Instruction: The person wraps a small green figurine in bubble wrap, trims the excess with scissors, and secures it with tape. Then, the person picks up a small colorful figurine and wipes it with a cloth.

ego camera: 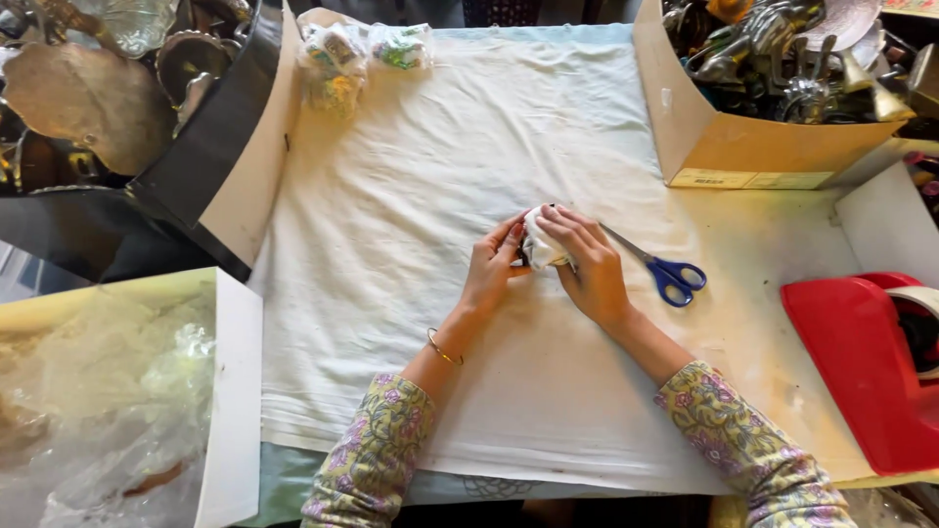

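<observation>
Both hands meet at the middle of the tabletop (782, 323), which is covered by a white cloth (411, 244). Between them is a small bundle wrapped in white material (540, 242), lifted slightly or resting on the cloth; which one cannot be told. The left hand (492, 269) has its fingers curled and pinching the bundle's left side, and the right hand (590, 269) lies over its right side with the fingers pressed together around it. Blue-handled scissors (665, 274) lie on the cloth just beside the right hand, blades hidden behind it. A red tape dispenser (861, 362) sits well apart at the right edge. A cardboard box of metal pieces (743, 147) stands at the upper right, several wrapped bundles (342, 59) lie at the cloth's far edge, and clear plastic bags (108, 391) fill a box at the lower left.
</observation>
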